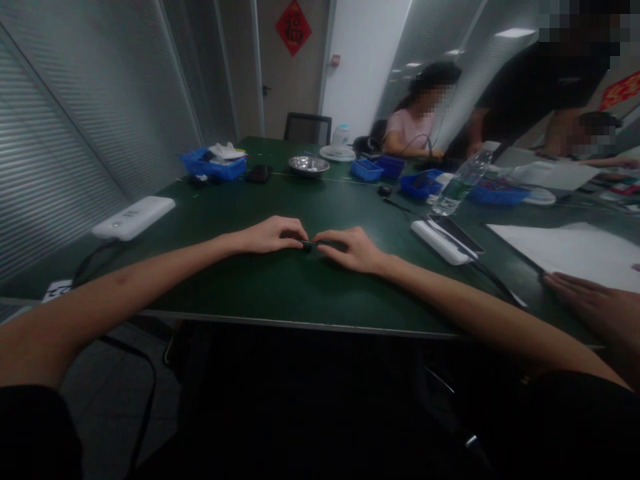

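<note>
Over the green table (280,287), my two hands meet at a small dark piece (307,247), too small and dim to name. My left hand (275,235) pinches it from the left, thumb and forefinger together. From the other side my right hand (353,250) grips it between thumb and fingertips. Most of the piece is hidden by the fingers. It is held just above or on the tabletop; I cannot tell which.
A white power bank-like block (134,219) lies left, another white block (440,243) right beside a water bottle (465,180). Farther back are a metal bowl (309,167), a phone (259,174) and blue trays (215,167). Another person's hand (590,300) rests by white paper (565,257).
</note>
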`<state>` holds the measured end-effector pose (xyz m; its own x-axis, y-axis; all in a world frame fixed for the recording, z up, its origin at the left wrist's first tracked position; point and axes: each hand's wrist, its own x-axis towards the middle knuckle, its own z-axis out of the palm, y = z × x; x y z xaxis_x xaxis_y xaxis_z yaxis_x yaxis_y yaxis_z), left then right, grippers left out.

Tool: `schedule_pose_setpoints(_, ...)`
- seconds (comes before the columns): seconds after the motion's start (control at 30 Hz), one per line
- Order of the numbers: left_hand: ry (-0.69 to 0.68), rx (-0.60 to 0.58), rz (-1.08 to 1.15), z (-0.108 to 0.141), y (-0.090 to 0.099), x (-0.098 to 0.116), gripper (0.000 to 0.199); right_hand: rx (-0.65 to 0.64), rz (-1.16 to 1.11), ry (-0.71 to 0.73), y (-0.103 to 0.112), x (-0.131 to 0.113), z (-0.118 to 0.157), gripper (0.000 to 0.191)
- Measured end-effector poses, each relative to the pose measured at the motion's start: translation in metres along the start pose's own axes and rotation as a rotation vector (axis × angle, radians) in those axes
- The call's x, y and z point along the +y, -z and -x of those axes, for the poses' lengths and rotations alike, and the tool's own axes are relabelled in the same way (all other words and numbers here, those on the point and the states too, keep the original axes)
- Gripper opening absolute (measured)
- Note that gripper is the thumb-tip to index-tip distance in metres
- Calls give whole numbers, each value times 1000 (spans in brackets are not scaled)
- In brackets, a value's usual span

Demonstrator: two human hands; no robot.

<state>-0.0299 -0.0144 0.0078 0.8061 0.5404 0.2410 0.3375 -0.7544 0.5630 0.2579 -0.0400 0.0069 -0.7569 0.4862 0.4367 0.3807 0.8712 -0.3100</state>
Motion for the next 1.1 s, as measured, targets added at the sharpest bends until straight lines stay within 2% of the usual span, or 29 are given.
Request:
schedule_pose_setpoints(0.2, -43, 22, -7, -2, 0, -1, 23, -37, 6, 51, 0, 0, 0, 35)
schedule_pose_setpoints(0.47, -49, 14, -18, -1, 0, -4, 23, -44, 73, 26, 0, -3, -1, 35)
schedule_pose_setpoints(0.87, 7, 35, -43, 0, 2, -3, 32, -65, 203, -100, -2, -3, -3, 34)
schedule_pose_setpoints(1.0, 45, 31, -55, 1, 2, -5, 32, -32, 205, -144, -3, -3, -3, 34)
schedule_pose_setpoints(1.1, 51, 31, -66, 2, 2, -6, 32, 77, 163, -194, -3, -2, -2, 35)
